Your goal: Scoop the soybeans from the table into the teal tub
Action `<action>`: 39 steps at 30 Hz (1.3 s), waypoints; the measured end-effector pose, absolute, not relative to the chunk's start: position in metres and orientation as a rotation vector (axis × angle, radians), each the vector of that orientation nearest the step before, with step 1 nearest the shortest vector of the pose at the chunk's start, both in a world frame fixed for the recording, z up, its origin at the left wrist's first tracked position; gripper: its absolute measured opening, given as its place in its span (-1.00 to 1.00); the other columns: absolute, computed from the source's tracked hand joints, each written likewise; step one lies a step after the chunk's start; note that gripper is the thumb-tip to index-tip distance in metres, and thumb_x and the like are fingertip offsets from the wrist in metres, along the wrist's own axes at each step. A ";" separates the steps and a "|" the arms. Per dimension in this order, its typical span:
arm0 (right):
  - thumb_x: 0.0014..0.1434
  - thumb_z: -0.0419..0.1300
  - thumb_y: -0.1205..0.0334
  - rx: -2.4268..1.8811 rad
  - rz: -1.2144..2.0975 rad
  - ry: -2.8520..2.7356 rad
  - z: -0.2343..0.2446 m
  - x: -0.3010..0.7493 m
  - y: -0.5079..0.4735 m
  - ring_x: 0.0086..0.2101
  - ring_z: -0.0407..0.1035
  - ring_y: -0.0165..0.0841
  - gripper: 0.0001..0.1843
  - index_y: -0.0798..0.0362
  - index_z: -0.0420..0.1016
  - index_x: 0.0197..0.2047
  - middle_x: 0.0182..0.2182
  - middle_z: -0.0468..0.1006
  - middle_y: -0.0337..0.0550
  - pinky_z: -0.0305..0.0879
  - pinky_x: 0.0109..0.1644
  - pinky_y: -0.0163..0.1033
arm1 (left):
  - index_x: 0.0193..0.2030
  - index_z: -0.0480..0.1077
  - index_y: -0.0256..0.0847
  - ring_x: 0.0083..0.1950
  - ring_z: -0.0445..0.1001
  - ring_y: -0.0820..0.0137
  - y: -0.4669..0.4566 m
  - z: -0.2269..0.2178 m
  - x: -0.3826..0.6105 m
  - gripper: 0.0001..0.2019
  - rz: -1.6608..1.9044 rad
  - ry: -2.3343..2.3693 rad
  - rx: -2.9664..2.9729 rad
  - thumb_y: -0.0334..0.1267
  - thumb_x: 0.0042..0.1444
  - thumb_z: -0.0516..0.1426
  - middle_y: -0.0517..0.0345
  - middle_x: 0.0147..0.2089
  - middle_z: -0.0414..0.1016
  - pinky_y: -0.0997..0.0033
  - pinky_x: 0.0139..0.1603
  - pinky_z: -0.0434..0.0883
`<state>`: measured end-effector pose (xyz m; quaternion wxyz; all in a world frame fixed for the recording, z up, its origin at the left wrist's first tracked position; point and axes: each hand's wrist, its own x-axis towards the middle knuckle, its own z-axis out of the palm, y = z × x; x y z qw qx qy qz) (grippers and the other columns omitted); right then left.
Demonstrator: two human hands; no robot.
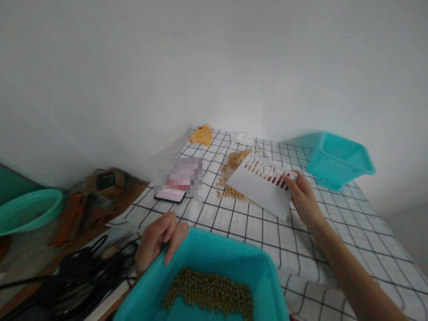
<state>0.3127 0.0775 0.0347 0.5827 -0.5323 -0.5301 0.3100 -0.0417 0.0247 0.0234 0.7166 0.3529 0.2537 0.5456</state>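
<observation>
My left hand (162, 240) is closed over the far left corner of a teal plastic bin (230, 245), its fingers bent over the rim. Inside the bin lie many small round greenish-brown beans (214, 289). My right hand (306, 198) grips the slotted end of a thin white plastic board (261, 189), which is tilted above the table. Pale yellow beans (238, 158) are spread behind the board, and more lie by its near left edge. The board hides part of that heap.
A black-and-white checked cloth (214, 218) covers the table. Phone (170, 195), partly blurred, lies left; yellow cloth (202, 135) and white tissue (241, 138) lie at the back. Another teal bin (341, 156) stands right. Black cables and bags (90, 267) crowd the lower left; green basin (31, 209) beyond.
</observation>
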 end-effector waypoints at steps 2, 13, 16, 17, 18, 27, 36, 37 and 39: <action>0.32 0.22 -0.07 -1.237 0.720 -1.244 0.035 0.312 0.077 -0.38 0.34 -0.30 -0.75 -0.08 0.40 -0.19 -0.38 0.47 -0.23 0.22 -0.35 -0.24 | -0.59 0.32 -0.09 -0.61 0.03 0.36 0.025 0.023 -0.042 -0.60 1.204 0.565 0.777 -0.07 0.24 0.24 0.27 -0.80 0.30 0.29 -0.45 0.17; 0.34 0.22 -0.03 -1.194 0.788 -1.281 0.036 0.310 0.075 -0.36 0.35 -0.32 -0.80 -0.10 0.42 -0.14 -0.32 0.51 -0.24 0.25 -0.31 -0.24 | -0.59 0.33 -0.10 -0.61 0.04 0.38 0.029 0.026 -0.045 -0.60 1.139 0.595 0.773 -0.07 0.22 0.26 0.28 -0.79 0.32 0.34 -0.43 0.22; 0.34 0.23 -0.02 -1.189 0.813 -1.276 0.036 0.309 0.074 -0.36 0.35 -0.32 -0.80 -0.09 0.44 -0.14 -0.33 0.50 -0.24 0.25 -0.31 -0.25 | -0.58 0.32 -0.10 -0.61 0.03 0.38 0.029 0.027 -0.046 -0.61 1.135 0.597 0.766 -0.09 0.23 0.25 0.28 -0.79 0.33 0.35 -0.44 0.22; 0.34 0.23 -0.02 -1.186 0.817 -1.280 0.036 0.309 0.074 -0.35 0.36 -0.32 -0.80 -0.09 0.44 -0.13 -0.33 0.50 -0.24 0.25 -0.31 -0.25 | -0.58 0.32 -0.10 -0.62 0.03 0.38 0.029 0.027 -0.046 -0.61 1.133 0.597 0.768 -0.08 0.24 0.25 0.28 -0.79 0.34 0.35 -0.44 0.22; 0.33 0.23 -0.02 -1.182 0.821 -1.286 0.037 0.309 0.074 -0.35 0.36 -0.32 -0.80 -0.09 0.44 -0.13 -0.33 0.50 -0.24 0.26 -0.31 -0.25 | -0.59 0.32 -0.10 -0.62 0.03 0.37 0.030 0.026 -0.046 -0.60 1.133 0.598 0.774 -0.08 0.24 0.24 0.28 -0.79 0.34 0.34 -0.44 0.21; 0.31 0.24 -0.05 -1.172 0.816 -1.325 0.038 0.307 0.074 -0.37 0.35 -0.32 -0.77 -0.08 0.44 -0.14 -0.34 0.51 -0.25 0.26 -0.30 -0.24 | -0.58 0.29 -0.11 -0.62 0.00 0.38 0.029 0.024 -0.045 -0.60 1.177 0.569 0.829 -0.08 0.26 0.21 0.27 -0.80 0.29 0.32 -0.45 0.18; 0.33 0.22 -0.05 -1.177 0.744 -1.325 0.041 0.305 0.073 -0.36 0.33 -0.31 -0.78 -0.08 0.43 -0.18 -0.38 0.48 -0.25 0.23 -0.28 -0.22 | -0.59 0.31 -0.10 -0.63 -0.01 0.37 0.031 0.024 -0.044 -0.60 1.171 0.566 0.833 -0.08 0.24 0.23 0.25 -0.81 0.25 0.29 -0.46 0.15; 0.33 0.22 -0.04 -1.176 0.751 -1.323 0.040 0.305 0.073 -0.37 0.33 -0.32 -0.78 -0.08 0.43 -0.19 -0.38 0.47 -0.26 0.22 -0.29 -0.22 | -0.59 0.31 -0.10 -0.63 -0.01 0.37 0.031 0.024 -0.044 -0.60 1.171 0.561 0.830 -0.08 0.24 0.23 0.26 -0.81 0.26 0.28 -0.46 0.15; 0.34 0.22 -0.03 -1.174 0.768 -1.330 0.039 0.306 0.073 -0.38 0.32 -0.33 -0.79 -0.08 0.43 -0.19 -0.38 0.46 -0.26 0.22 -0.29 -0.23 | -0.59 0.32 -0.10 -0.63 -0.03 0.37 0.031 0.025 -0.043 -0.60 1.175 0.558 0.826 -0.08 0.25 0.22 0.26 -0.81 0.28 0.28 -0.46 0.15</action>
